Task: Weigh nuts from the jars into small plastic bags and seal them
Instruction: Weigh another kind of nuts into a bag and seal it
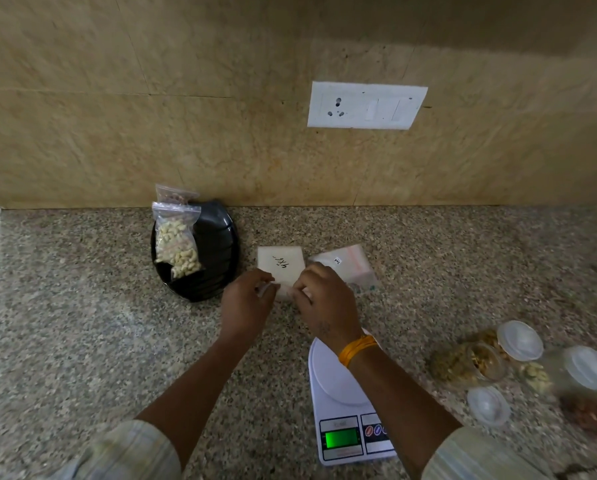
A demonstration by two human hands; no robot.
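Note:
A stack of empty small plastic bags [280, 263] with handwriting on top lies on the granite counter. My left hand [246, 301] and my right hand [324, 299] both pinch at the stack's near edge, fingers curled on thin plastic. A second pack of bags [350, 263] lies just to the right. A white digital scale [342, 386] with a lit green display sits under my right forearm, its pan bare. Open clear jars of nuts [477, 362] lie at the right. A sealed bag of cashews [175, 244] rests on a black plate [217, 244].
Jar lids [520, 339] and a jar of cashews [563, 372] crowd the right side of the counter, blurred. Another filled bag [175, 194] leans behind the plate against the tiled wall. A white socket panel [366, 105] is on the wall.

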